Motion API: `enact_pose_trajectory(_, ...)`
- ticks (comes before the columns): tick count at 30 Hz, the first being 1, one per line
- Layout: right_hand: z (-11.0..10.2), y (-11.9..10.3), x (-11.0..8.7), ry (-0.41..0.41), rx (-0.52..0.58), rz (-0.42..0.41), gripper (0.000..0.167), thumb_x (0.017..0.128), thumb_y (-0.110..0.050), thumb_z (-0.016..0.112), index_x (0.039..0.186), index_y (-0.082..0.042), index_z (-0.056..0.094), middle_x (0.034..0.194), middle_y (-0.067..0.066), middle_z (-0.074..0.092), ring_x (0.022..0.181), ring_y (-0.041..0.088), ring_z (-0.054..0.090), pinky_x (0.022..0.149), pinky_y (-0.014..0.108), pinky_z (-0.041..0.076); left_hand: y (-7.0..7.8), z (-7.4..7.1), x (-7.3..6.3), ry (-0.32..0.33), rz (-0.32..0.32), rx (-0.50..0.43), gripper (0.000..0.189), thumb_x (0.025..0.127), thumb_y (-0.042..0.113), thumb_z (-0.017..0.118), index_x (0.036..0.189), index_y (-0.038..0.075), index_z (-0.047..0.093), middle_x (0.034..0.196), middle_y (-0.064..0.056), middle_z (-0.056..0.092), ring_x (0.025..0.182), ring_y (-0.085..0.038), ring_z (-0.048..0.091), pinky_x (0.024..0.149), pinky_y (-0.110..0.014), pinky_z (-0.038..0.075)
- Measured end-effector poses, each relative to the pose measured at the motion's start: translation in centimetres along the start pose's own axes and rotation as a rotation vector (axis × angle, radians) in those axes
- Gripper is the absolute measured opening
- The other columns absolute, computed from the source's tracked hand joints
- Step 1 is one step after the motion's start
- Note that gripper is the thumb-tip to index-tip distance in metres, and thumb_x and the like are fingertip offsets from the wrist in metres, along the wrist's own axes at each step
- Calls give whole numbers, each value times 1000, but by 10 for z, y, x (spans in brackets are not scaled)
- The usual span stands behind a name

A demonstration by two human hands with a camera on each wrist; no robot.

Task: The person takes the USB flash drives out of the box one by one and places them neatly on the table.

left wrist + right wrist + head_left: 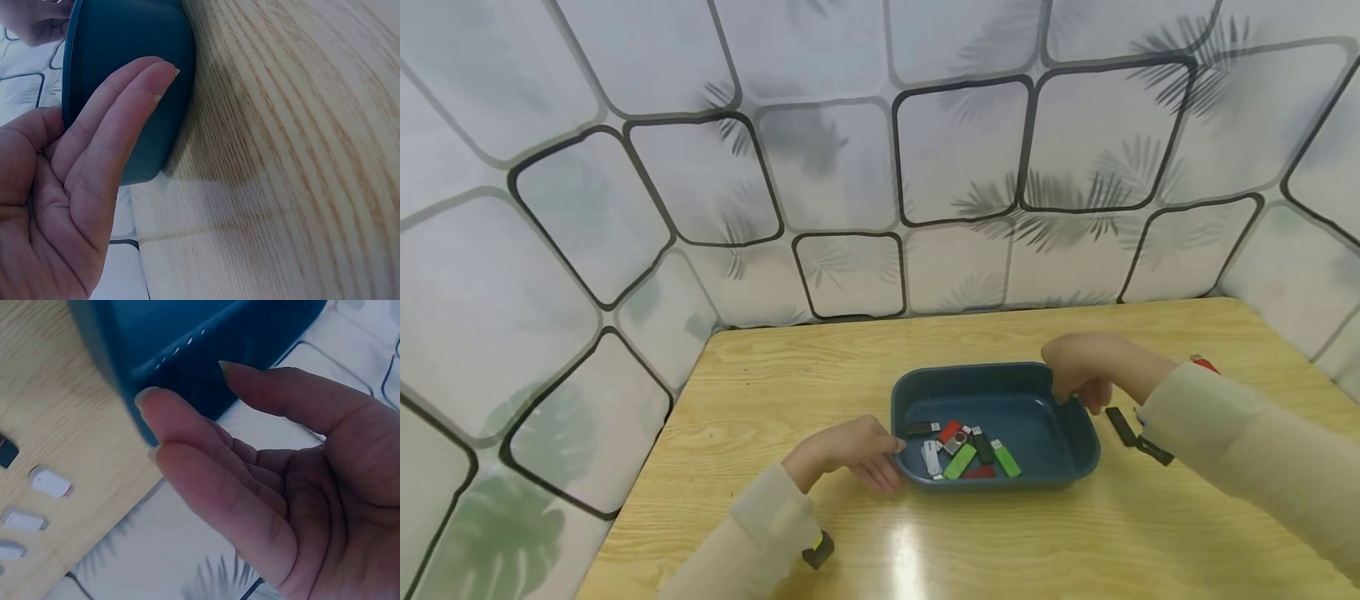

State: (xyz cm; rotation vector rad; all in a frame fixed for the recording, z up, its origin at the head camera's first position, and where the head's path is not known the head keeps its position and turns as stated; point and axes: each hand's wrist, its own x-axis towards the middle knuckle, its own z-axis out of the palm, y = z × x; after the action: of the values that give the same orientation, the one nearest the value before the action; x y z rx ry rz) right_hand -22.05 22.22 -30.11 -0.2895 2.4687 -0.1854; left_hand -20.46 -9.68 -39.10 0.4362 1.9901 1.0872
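A dark blue plastic tray (1037, 482) stands on the wooden table. Several USB sticks lie in its left half, among them a green one (959, 462), a white one (932, 457) and a black one (919, 428). My left hand (857, 450) pinches the tray's left rim, thumb over the edge; in the left wrist view its long fingers (125, 119) lie along the outer wall. At the far right corner, my right hand (1086, 371) straddles the rim. The right wrist view shows a gap between its thumb and loosely bent fingers (206, 481).
Right of the tray lie black USB sticks (1122, 427) and a red one (1205, 363), partly behind the right sleeve (1225, 433). White USB sticks (51, 481) show in the right wrist view. A black and yellow object (818, 550) lies beside the left sleeve. Patterned fabric (850, 183) encloses the table.
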Motion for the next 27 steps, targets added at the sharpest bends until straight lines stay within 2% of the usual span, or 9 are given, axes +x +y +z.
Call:
enact_pose_trajectory(5, 4, -24, 8, -13, -57, 3, 13, 85, -3, 59, 73, 0, 55, 50, 13, 63, 45, 22, 64, 45, 32, 55, 0, -1, -1, 2, -1, 2, 36, 97, 19, 47, 87, -9, 68, 79, -20, 71, 73, -27, 72, 63, -35, 60)
enact_pose_trajectory(11, 11, -45, 21, -51, -122, 34, 7, 87, -2, 59, 84, 2, 55, 53, 13, 64, 48, 24, 65, 47, 33, 56, 1, -1, -1, 0, 10, 19, 36, 97, 18, 47, 88, -10, 68, 80, -20, 71, 73, -28, 72, 63, -35, 60)
enact_pose_trajectory(17, 17, -61, 33, -83, -184, 52, 17, 88, -5, 62, 100, 4, 55, 62, 16, 66, 51, 24, 66, 51, 33, 57, 3, -2, 0, 9, 16, 20, 36, 97, 18, 47, 87, -10, 68, 80, -21, 71, 73, -29, 72, 62, -35, 60)
enact_pose_trajectory(20, 25, -65, 37, -87, -182, 51, 34, 88, -5, 61, 119, 5, 49, 93, 23, 68, 51, 24, 65, 49, 33, 56, 3, -1, 0, 12, 13, 12, 35, 96, 18, 48, 87, -10, 68, 80, -22, 71, 73, -30, 71, 62, -35, 60)
enact_pose_trajectory(23, 33, -66, 41, -98, -132, 57, 57, 86, -4, 64, 137, 1, 38, 128, 28, 52, 52, 23, 65, 50, 33, 56, 2, 0, -1, 13, 7, 7, 34, 96, 17, 48, 87, -9, 68, 80, -22, 71, 73, -30, 71, 62, -35, 60)
enact_pose_trajectory(25, 37, -67, 43, -107, -104, 52, 61, 84, -3, 68, 137, -1, 38, 127, 27, 52, 53, 23, 65, 51, 33, 57, 1, 0, -1, 14, -1, 10, 35, 96, 18, 48, 87, -9, 68, 80, -21, 71, 73, -29, 71, 62, -35, 60)
enact_pose_trajectory(27, 40, -68, 46, -112, -92, 36, 56, 81, -4, 72, 129, 0, 44, 109, 24, 60, 53, 23, 65, 52, 33, 57, 2, 0, -2, 13, -5, 14, 35, 96, 18, 48, 86, -9, 68, 80, -21, 71, 73, -30, 71, 62, -35, 60)
